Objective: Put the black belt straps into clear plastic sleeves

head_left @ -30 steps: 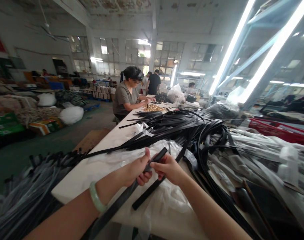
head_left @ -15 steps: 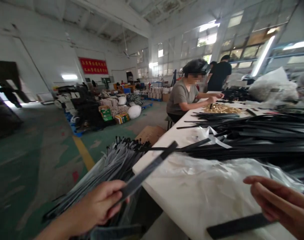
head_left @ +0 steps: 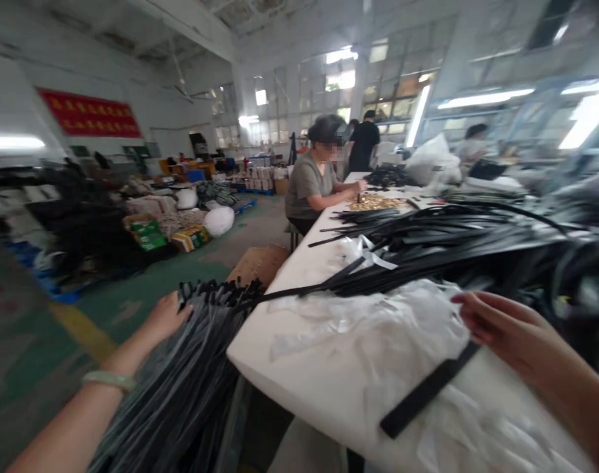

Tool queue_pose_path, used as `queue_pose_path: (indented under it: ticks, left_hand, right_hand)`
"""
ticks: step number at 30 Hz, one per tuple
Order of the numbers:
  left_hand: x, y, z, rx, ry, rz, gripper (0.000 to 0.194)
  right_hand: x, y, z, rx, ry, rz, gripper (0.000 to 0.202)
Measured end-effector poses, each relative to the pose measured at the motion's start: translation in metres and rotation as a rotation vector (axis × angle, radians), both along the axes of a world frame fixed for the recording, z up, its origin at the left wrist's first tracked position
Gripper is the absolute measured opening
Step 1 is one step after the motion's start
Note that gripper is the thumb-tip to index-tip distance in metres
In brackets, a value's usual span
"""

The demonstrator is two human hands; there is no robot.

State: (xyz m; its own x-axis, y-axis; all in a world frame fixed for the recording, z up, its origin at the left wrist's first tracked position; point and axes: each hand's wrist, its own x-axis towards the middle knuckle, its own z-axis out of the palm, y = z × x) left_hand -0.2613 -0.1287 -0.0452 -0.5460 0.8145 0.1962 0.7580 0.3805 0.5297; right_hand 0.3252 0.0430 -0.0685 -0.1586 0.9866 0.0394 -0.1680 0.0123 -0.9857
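- Strip bundle: beside the left corner of the table, off the surface; its support is hidden. Black ends at top, long axis running down toward the near left.
- Left hand: at the bundle's top ends, fingers bent; cannot tell whether it grasps a strip or only touches.
- Step in hand, my judgement: placing a strip with the bundle. Next move seems to call for ends levelled and fingers slipped free without dragging neighbours.
- Loose strip: on the surface, squared end pointing at the near edge, long axis slanting away beneath the right hand.
- That hand: thumb and fingers drawn together; contact unclear.
- Beyond: crumpled plastic, then black pile.
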Motion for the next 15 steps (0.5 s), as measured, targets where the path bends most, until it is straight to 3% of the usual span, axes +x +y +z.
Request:
queue_pose_path:
  ticks: [2,4,7,9,12,15]
  left_hand:
    - [0.051,0.038,0.000,0.098,0.134,-0.157,0.046]
    - [0.125,0.056,0.002,0.210,0.272,-0.472,0.044]
    - [0.239,0.052,0.009,0.215,0.400,-1.087,0.037]
    - [0.295,0.046,0.013,0.117,0.438,-1.338,0.042]
    - [0.340,0.053,0.018,-0.056,0.401,-1.535,0.039]
    - [0.350,0.073,0.020,-0.148,0.315,-1.585,0.039]
  right_hand:
    - [-0.005,-0.005,0.019,0.048,0.067,-0.083,0.032]
    - [-0.005,-0.005,0.031,0.090,0.155,-0.117,0.036]
    - [0.003,0.000,0.039,0.143,0.257,-0.170,0.040]
    - [0.009,0.001,0.042,0.185,0.288,-0.204,0.040]
    - [0.016,0.003,0.045,0.232,0.270,-0.245,0.042]
    - [0.022,0.008,0.042,0.240,0.210,-0.326,0.045]
